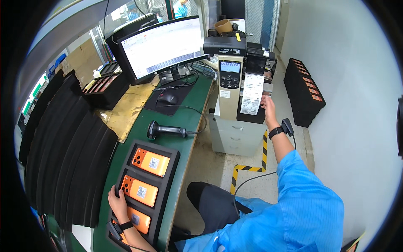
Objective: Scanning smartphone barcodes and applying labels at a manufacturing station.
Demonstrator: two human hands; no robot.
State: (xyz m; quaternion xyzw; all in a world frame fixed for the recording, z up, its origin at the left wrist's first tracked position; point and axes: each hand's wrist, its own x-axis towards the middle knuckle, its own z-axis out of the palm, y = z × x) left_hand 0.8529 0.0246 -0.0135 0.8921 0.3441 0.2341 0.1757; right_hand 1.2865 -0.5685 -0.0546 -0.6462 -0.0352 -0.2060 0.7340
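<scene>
- Green tabletop (pixel 184 119), which I see on my feed running along the left of the label printer (pixel 228 101).
- A big stack of black foam pieces (pixel 75 155) stands far to the printer's left.
- I have a lit monitor (pixel 161 46) just left of the printer.
- The printer itself sits on a pale drawer cabinet (pixel 237 140).
- A black foam tray (pixel 163 189) lies on the tabletop, to the left of the printer and well nearer to me.
- A white printed label strip (pixel 252 94) hangs down the printer's front.
- A dark handheld scanner (pixel 170 130) lies left of the printer, between it and the tray.
- Orange phones (pixel 153 161) lie camera side up in the tray, left of and nearer than the printer; I count three clearly, with more orange partly hidden under the left forearm.
- Left hand (pixel 117 203), well left of the printer: at the tray's left rim, thumb and fingers apart; I cannot tell whether it grips.
- Right hand (pixel 268 107), at the printer's front: fingers curved at the strip's right edge; I cannot tell whether they pinch it.
- White stickers (pixel 141 192), left of the printer, are on the phones.
</scene>
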